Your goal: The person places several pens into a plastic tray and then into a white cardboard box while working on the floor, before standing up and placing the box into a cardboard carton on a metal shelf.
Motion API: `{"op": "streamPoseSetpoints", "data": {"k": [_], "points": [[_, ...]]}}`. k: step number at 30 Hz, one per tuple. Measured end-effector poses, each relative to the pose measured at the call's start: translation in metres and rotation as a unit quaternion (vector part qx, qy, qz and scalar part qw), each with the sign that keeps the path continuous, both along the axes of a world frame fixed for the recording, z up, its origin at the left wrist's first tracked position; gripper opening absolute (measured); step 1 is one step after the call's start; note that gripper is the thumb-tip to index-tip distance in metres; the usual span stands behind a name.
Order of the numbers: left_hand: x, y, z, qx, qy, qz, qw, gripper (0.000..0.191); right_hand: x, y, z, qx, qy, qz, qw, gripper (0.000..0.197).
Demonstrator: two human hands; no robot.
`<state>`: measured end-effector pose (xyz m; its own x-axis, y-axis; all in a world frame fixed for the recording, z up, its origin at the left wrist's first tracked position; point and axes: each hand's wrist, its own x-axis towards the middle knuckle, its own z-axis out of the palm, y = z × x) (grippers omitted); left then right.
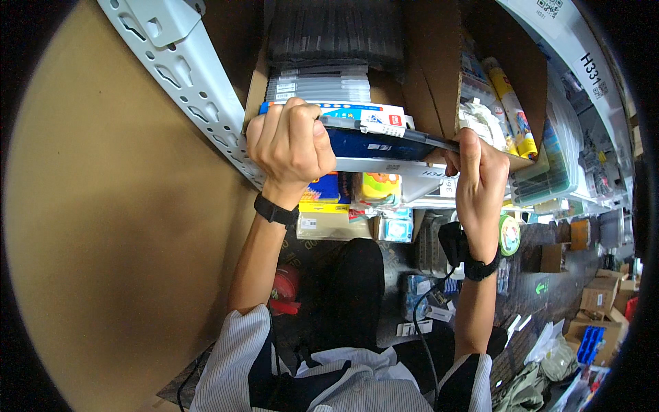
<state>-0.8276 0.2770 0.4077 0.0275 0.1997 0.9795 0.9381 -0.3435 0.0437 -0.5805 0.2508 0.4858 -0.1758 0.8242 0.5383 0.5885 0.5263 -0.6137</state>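
Observation:
My left hand point(293, 141) is curled around the left end of a thin black-and-grey plastic item point(427, 137), seen edge-on, with a white barcode label. My right hand point(481, 180) pinches its other end, thumb on top. Behind it sits a blue-and-white printed box point(355, 111), with a dark blue panel point(360, 143) below the item. These lie at the front of an open cardboard box point(430, 67) on a shelf. Deeper inside are stacked translucent plastic cases point(319, 87) and a darker stack point(334, 36). Each wrist wears a black strap.
A perforated white shelf post point(190, 82) stands left, beside a large tan panel point(113, 206). To the right are a carton with yellow tubes point(509, 103) and clear plastic boxes point(551, 170). Packaged goods point(334, 221) fill the lower shelf. Cartons point(600, 293) lie on the floor.

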Motion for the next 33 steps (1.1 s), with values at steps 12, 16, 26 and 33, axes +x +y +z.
{"op": "streamPoseSetpoints", "data": {"k": [12, 16, 26, 33], "points": [[0.002, -0.002, 0.002, -0.005, -0.005, -0.002, 1.0, 0.026, -0.003, 0.004, -0.007, -0.004, 0.041, -0.049, 0.998, 0.054], [0.002, -0.001, 0.001, -0.003, -0.006, -0.008, 1.0, 0.028, -0.005, 0.004, -0.006, -0.004, 0.056, -0.048, 0.997, 0.056], [0.001, 0.0, 0.003, 0.005, -0.001, 0.0, 1.0, 0.03, -0.009, 0.006, -0.003, -0.069, 0.1, -0.062, 0.991, 0.064], [0.002, 0.0, 0.001, -0.007, 0.0, -0.001, 1.0, 0.029, -0.007, 0.008, -0.004, -0.099, 0.065, -0.061, 0.991, 0.066]]}}
